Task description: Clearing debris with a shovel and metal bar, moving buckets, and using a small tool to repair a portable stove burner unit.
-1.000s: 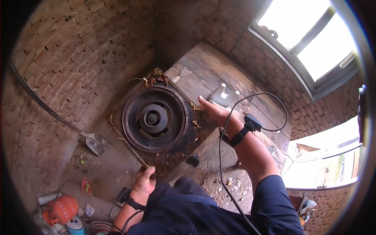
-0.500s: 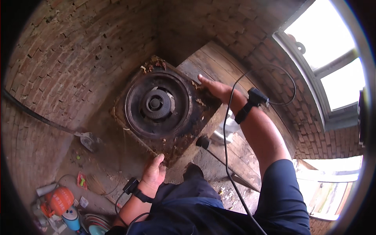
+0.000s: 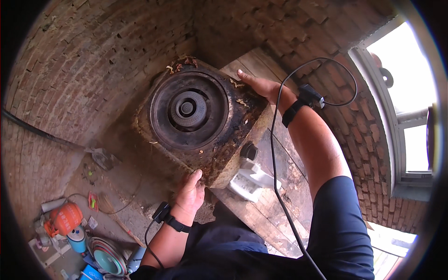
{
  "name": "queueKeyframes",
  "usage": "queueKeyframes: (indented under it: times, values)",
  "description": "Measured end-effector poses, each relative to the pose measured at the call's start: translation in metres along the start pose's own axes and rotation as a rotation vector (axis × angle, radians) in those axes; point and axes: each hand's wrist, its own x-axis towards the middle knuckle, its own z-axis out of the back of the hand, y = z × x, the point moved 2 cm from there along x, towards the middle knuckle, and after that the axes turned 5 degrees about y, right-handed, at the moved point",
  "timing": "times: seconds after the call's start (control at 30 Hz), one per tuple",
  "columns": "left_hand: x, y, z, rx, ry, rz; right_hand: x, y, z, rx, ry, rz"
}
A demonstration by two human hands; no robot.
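A grimy single-burner gas stove [image 3: 212, 161] sits between my hands, its round burner [image 3: 187, 111] facing up. My left hand [image 3: 190, 193] grips its near edge, thumb at the top rim and the other fingers partly hidden. At the far right edge, my right hand [image 3: 263, 87] presses along the side with its thumb stretched forward; its lower fingers are hidden. A dark knob [image 3: 249, 150] sticks out of the stove's right side. Beside the stove, on a wooden table [image 3: 242, 210], lies a white moulded piece [image 3: 252, 182]. Whether the stove rests on the table cannot be seen.
Brick walls [image 3: 93, 79] close in on the left and back, with a window [image 3: 401, 93] at the right. A shovel [image 3: 105, 158] leans at the left. An orange container [image 3: 65, 218] and stacked basins [image 3: 106, 256] are at lower left. A black cable [image 3: 289, 212] hangs across my view.
The stove, with both hands on it, has shifted relative to the table, uncovering more of the white piece and near boards. My view has turned, so the window sits farther right.
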Motion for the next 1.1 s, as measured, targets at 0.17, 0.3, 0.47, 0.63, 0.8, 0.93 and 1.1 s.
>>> queueKeyframes:
  times: [0.17,0.3,0.47,0.63,0.8,0.93,1.1]
  values:
    - [-0.005,-0.006,-0.009,0.007,-0.049,0.011,0.010,-0.004,0.001,0.072,0.083,-0.015]
    - [-0.005,-0.004,-0.011,0.051,-0.042,-0.001,0.019,-0.009,0.002,0.086,0.129,0.009]
    - [-0.010,-0.011,-0.026,0.033,-0.119,0.016,0.016,-0.001,-0.005,-0.076,0.126,-0.044]
    - [-0.017,-0.020,-0.042,0.025,-0.149,0.031,-0.012,0.011,-0.007,-0.256,-0.108,-0.068]
    - [-0.019,-0.012,-0.051,0.027,-0.160,0.135,-0.013,-0.041,0.002,-0.167,-0.227,0.062]
    - [-0.027,0.012,-0.051,0.033,-0.152,0.271,-0.034,-0.047,-0.006,-0.060,-0.410,0.123]
    - [-0.020,0.024,-0.065,0.025,-0.104,0.348,-0.072,-0.068,-0.002,-0.020,-0.575,0.164]
